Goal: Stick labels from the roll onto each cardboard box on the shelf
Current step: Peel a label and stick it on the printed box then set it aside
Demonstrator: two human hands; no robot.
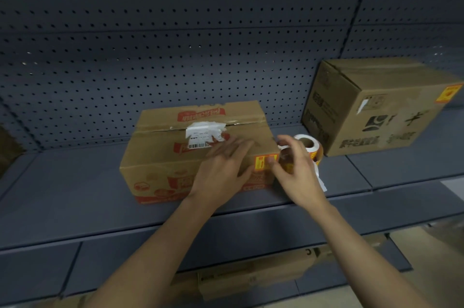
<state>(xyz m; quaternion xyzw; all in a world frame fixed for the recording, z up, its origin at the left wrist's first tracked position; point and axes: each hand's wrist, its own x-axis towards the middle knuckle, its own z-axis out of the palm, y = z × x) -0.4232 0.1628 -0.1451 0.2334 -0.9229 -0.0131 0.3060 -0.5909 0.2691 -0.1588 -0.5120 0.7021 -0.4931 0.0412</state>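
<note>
Label point(265, 161) sits on the low box point(190, 157), top front-right corner, w/ my right hand point(295, 169) fingertip on it, fingers loose, gripping nothing. Left hand point(223, 167) flat on the box, steadying. Roll point(310, 148) stands on the shelf point(75, 182) just behind my right hand, so right is nearer. Tall box point(376, 107) further right already has one.

box prints point(200, 115), labels point(265, 162) all illegible

I see a dark grey shelf point(75, 182). A flat cardboard box point(175, 157) sits on it. Just right of that box is the label roll point(310, 144), then a taller box point(371, 107).
</note>
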